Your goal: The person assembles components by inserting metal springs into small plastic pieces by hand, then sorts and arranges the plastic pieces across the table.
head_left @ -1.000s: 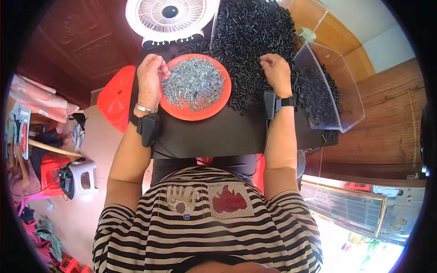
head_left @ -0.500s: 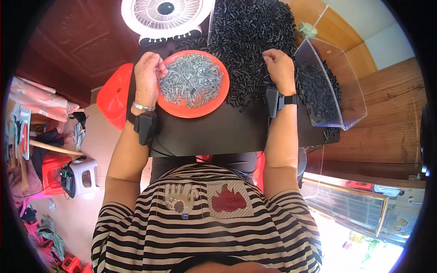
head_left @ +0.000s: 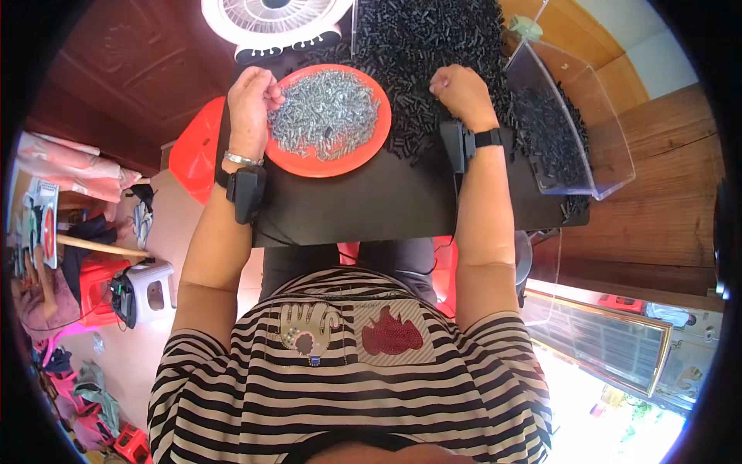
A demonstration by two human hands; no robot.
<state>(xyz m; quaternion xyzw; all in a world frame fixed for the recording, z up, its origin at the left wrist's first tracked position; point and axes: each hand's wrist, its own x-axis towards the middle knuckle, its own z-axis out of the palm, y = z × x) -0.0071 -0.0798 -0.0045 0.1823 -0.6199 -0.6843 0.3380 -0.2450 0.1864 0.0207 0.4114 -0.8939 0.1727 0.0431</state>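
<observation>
A red plate (head_left: 338,167) heaped with small silvery screws (head_left: 328,112) stands on the dark table. At its left rim is my left hand (head_left: 253,97), the fingers curled in; whatever they may hold is too small to tell. My right hand (head_left: 464,91) is over a spread of short black tubular pieces (head_left: 413,116), to the right of the plate. Its thumb and fingers are closed together, and I cannot make out what is between them. Each wrist wears a strapped black device.
Behind the plate stands a white fan (head_left: 274,27). A clear plastic bin (head_left: 610,185) with more black pieces sits at the table's right side. A red stool (head_left: 189,155) is left of the table (head_left: 355,205), and a cable runs near its front edge.
The view has tilted, so the table appears higher. My right hand has shifted slightly left over the black pieces and its fingers look more curled. My left hand stays by the plate.
</observation>
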